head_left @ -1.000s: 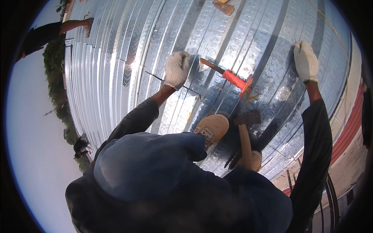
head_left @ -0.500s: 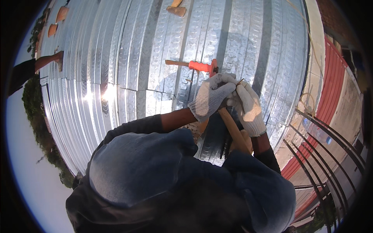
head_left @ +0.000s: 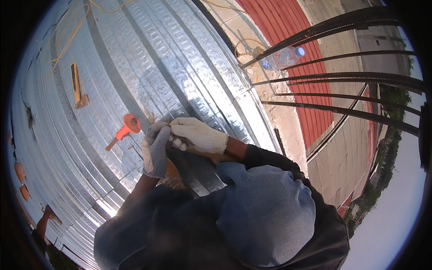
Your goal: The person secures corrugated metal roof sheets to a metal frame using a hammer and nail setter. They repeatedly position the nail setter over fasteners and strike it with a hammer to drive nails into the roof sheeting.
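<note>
My two gloved hands meet in front of me, above corrugated metal sheets (head_left: 123, 67). My left hand (head_left: 155, 153), in a greyish knit glove, is closed with fingertips pinched together. Against it my right hand (head_left: 198, 135), in a white knit glove, is pinched shut too. Whatever lies between the fingertips is hidden now; a thin, nail-like piece showed there earlier. Below my right hand runs a wooden handle (head_left: 215, 156), partly covered by the glove and wrist. Left of my hands a chisel (head_left: 126, 127) with a red grip and round hand guard lies on the metal.
A wooden-handled hammer (head_left: 76, 87) lies farther left, near loose yellowish cord (head_left: 67, 42). Bent dark steel bars (head_left: 333, 77) rise at the right beside a clear plastic bottle (head_left: 281, 58) on the concrete edge. Another person's foot (head_left: 50, 217) stands at the lower left.
My view and body have turned to the right, so the bars and bottle sit nearer the middle. My hands stay together; the thin piece between them no longer shows.
</note>
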Action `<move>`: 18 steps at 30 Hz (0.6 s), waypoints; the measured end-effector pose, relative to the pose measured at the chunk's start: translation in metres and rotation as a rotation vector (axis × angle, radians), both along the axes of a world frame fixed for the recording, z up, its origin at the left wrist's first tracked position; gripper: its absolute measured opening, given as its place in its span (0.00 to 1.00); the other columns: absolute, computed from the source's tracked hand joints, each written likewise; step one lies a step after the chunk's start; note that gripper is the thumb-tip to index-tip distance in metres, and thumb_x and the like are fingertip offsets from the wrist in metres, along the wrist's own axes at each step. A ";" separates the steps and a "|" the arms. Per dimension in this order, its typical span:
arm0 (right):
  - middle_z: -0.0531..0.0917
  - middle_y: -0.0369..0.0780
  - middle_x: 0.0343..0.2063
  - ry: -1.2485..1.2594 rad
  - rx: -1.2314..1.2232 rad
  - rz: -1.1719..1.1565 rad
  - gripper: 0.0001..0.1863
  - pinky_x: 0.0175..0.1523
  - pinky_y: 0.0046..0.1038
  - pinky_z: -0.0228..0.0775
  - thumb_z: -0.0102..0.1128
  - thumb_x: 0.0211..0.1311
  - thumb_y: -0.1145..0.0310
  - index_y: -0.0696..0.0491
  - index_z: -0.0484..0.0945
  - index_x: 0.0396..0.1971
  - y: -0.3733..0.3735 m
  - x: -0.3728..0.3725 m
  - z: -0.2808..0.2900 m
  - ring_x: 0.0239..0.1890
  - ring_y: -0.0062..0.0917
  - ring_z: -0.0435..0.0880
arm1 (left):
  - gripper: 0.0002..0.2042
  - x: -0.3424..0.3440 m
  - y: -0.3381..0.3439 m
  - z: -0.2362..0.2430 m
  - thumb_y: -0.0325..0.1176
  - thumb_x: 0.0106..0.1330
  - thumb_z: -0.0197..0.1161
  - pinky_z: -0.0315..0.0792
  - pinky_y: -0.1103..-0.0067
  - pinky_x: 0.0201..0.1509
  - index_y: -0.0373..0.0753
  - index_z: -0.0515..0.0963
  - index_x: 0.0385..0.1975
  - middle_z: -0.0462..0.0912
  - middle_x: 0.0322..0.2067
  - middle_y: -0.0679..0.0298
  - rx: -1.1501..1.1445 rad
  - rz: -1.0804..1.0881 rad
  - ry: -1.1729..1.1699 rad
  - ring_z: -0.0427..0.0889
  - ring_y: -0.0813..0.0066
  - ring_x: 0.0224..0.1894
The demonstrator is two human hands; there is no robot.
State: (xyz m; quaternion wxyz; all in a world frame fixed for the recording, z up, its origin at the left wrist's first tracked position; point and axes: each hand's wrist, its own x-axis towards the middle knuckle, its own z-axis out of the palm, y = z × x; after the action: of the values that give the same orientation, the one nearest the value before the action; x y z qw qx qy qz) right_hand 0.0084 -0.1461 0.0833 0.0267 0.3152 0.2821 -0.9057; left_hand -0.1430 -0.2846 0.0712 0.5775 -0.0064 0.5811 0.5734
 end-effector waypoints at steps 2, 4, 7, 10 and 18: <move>0.80 0.30 0.30 0.048 -0.007 -0.011 0.15 0.37 0.17 0.69 0.54 0.84 0.59 0.54 0.81 0.41 -0.001 0.012 0.001 0.30 0.13 0.77 | 0.12 0.008 0.002 0.007 0.26 0.80 0.66 0.78 0.72 0.67 0.33 0.82 0.59 0.84 0.63 0.54 0.041 -0.056 0.093 0.84 0.70 0.60; 0.79 0.30 0.29 0.077 0.170 -0.002 0.14 0.36 0.17 0.68 0.55 0.84 0.60 0.55 0.81 0.40 -0.002 0.029 -0.001 0.29 0.13 0.75 | 0.12 0.016 0.006 0.010 0.24 0.78 0.67 0.76 0.71 0.69 0.33 0.82 0.58 0.84 0.63 0.55 0.074 -0.143 0.212 0.84 0.70 0.61; 0.78 0.31 0.29 0.055 0.057 -0.049 0.13 0.36 0.18 0.68 0.57 0.83 0.62 0.56 0.81 0.41 0.005 0.049 0.009 0.30 0.14 0.74 | 0.14 0.024 0.012 0.016 0.22 0.75 0.68 0.75 0.71 0.70 0.33 0.82 0.58 0.83 0.64 0.55 0.119 -0.283 0.352 0.83 0.71 0.61; 0.79 0.34 0.35 0.114 -0.118 -0.167 0.11 0.35 0.18 0.68 0.57 0.85 0.64 0.57 0.80 0.47 0.017 0.074 0.029 0.31 0.14 0.75 | 0.15 0.030 0.017 0.030 0.21 0.74 0.67 0.75 0.72 0.70 0.33 0.82 0.59 0.82 0.64 0.56 0.167 -0.335 0.310 0.83 0.70 0.62; 0.81 0.38 0.37 -0.095 -0.071 -0.656 0.15 0.34 0.19 0.73 0.61 0.86 0.61 0.60 0.80 0.52 0.033 0.179 0.036 0.33 0.17 0.78 | 0.17 0.021 0.017 0.028 0.24 0.76 0.65 0.75 0.75 0.65 0.33 0.81 0.62 0.85 0.57 0.60 0.078 -0.501 0.382 0.82 0.74 0.58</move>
State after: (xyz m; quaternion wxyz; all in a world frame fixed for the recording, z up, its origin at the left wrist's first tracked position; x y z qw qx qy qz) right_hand 0.1873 -0.1133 0.1194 -0.2422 0.4299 0.1324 -0.8596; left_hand -0.1215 -0.2677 0.0988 0.5808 0.2668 0.6403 0.4260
